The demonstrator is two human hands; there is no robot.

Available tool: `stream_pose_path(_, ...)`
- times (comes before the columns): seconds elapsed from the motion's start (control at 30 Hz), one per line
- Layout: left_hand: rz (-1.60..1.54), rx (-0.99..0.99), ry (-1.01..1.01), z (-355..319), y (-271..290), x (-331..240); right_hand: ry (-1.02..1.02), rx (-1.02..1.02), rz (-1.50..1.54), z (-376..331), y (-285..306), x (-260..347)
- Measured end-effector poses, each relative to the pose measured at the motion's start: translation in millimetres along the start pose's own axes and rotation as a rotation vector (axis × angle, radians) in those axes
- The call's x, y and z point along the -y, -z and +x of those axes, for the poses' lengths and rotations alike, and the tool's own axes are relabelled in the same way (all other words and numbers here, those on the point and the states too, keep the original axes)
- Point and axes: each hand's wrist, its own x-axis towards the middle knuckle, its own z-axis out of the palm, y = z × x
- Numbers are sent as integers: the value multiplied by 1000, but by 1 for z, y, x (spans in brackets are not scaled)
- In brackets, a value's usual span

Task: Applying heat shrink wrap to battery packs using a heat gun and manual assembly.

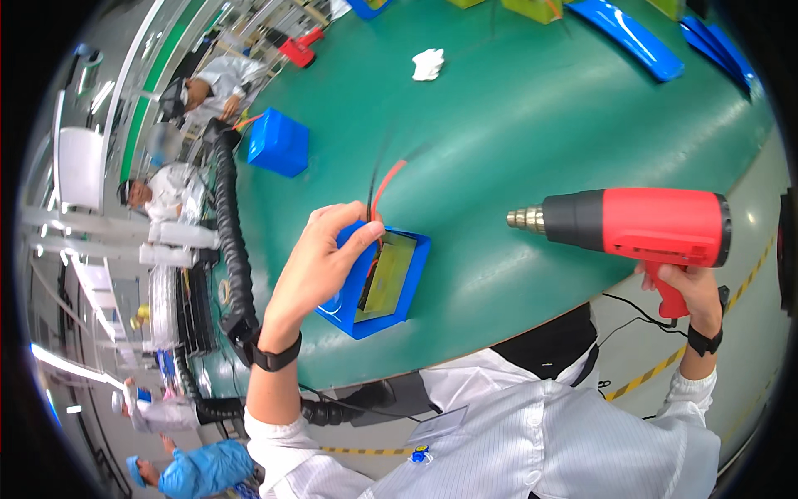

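Observation:
My left hand (320, 254) pinches a red wire (387, 181) and a black wire between thumb and fingers. These wires rise from a battery pack (394, 279) with a yellow-green end face. Around the pack is a blue plastic film sleeve (357, 326), its upper edge standing loose and open. At the right, my right hand (697, 291) grips the handle of a red and black heat gun (657, 223). Its metal nozzle points left toward the pack, some distance away from it. Part of the sleeve is hidden behind my left hand.
A blue-wrapped pack (279, 143) stands at the left beside a black flexible duct (233, 224). Farther back lie a crumpled white cloth (428, 65), blue film sleeves (632, 40) and another red heat gun (298, 50). Several people work beyond the green table (499, 125).

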Motion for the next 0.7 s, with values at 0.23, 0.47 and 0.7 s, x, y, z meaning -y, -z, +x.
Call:
stream_pose_path(0.23,-407,-178,45,-31,37,6,-16,122,-138,25,-19,17)
stream_pose_path(0.47,-595,-319,48,-60,24,18,-99,118,-161,38,-52,20)
stream_pose_path(0.7,-671,-410,33,-88,4,24,-170,131,-89,33,-61,29)
